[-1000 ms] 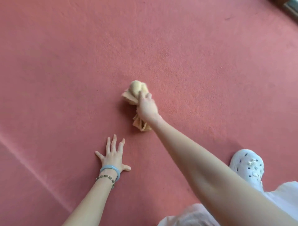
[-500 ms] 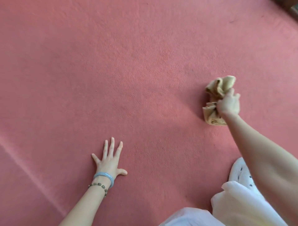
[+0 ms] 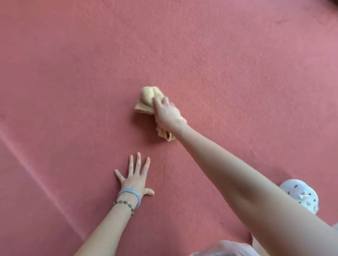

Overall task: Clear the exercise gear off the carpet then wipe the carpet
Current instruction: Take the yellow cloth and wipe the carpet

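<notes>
Right hand (image 3: pixel 167 115) has its fingers clamped down on the bunched yellow cloth (image 3: pixel 149 95), mid-carpet (image 3: pixel 237 73). The cloth pokes out past the fingertips at 11 o'clock and a tail sticks out under the wrist at 5. Left hand (image 3: pixel 136 178) is at 7 o'clock from the cloth, flat on the carpet with fingers spread.

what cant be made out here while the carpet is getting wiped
Head view only:
- Middle of the yellow cloth and the carpet under it: covered by the right hand.
- White clog: partly behind the right forearm.
- Dark shape, top right corner: cut off by the edge, unidentifiable.
- Any exercise gear: none in frame; beyond the edges, unknown.
</notes>
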Demonstrator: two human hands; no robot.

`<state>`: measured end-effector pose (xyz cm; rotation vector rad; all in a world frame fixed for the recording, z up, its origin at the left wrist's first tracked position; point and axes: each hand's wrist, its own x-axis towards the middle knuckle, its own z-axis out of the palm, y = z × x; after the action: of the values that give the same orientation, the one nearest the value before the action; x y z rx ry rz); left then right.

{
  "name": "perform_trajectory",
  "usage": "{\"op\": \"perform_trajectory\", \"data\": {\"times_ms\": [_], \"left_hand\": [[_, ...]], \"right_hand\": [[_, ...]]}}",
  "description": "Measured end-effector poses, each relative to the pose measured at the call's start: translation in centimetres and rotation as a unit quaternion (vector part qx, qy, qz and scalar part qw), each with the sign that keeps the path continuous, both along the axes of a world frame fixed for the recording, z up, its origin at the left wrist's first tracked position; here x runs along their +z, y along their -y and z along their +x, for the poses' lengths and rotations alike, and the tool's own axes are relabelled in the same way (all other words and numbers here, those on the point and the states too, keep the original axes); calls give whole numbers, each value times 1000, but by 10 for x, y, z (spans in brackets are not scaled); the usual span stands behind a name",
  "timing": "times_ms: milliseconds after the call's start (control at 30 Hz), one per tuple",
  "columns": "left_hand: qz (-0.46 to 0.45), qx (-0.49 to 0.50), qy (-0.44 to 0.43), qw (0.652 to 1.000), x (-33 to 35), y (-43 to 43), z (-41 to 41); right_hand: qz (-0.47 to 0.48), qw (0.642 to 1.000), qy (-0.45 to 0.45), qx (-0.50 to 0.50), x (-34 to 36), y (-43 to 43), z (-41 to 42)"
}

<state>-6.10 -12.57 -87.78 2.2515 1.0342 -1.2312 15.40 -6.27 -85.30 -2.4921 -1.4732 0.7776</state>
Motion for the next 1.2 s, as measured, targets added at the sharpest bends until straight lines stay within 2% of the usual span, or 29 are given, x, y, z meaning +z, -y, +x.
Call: {"op": "perform_trajectory", "data": {"times_ms": [33,100,233,333,433,500,533,633,700,833,900,1033,1200], "left_hand": [[-2,1,2,1000,1,0,-1],[-9,6,4,1000,1,0,-2],[-23,16,2,1000,2,-1,0],[-23,24,7,999,3,-1,-2],[-25,33,12,999,2,-2,-2],[-28,39,7,999,3,-2,0],[-28,41,3,999,5,-2,0],[-23,43,2,999,5,0,1],[-17,45,3,999,5,-1,2],[-15,50,-6,999,7,0,4],[-8,54,-12,998,7,0,5],[6,57,-29,998,10,2,9],[53,39,2,998,48,-14,25]], "right_hand": [[8,1000,-3,26,-1,-2,-5],[23,999,-13,19,-2,3,11],[5,992,29,-123,2,52,109],[-47,957,94,-270,5,124,185],[-81,906,107,-402,8,176,223],[-80,889,97,-440,3,169,226],[-69,892,90,-438,0,154,218],[-13,928,54,-367,-12,89,174],[8,958,27,-286,-13,43,135],[10,999,-39,-27,-5,-12,47],[-2,992,-80,95,0,-24,19],[-3,970,-148,191,26,-44,26],[32,944,-99,312,76,-61,86]]}}
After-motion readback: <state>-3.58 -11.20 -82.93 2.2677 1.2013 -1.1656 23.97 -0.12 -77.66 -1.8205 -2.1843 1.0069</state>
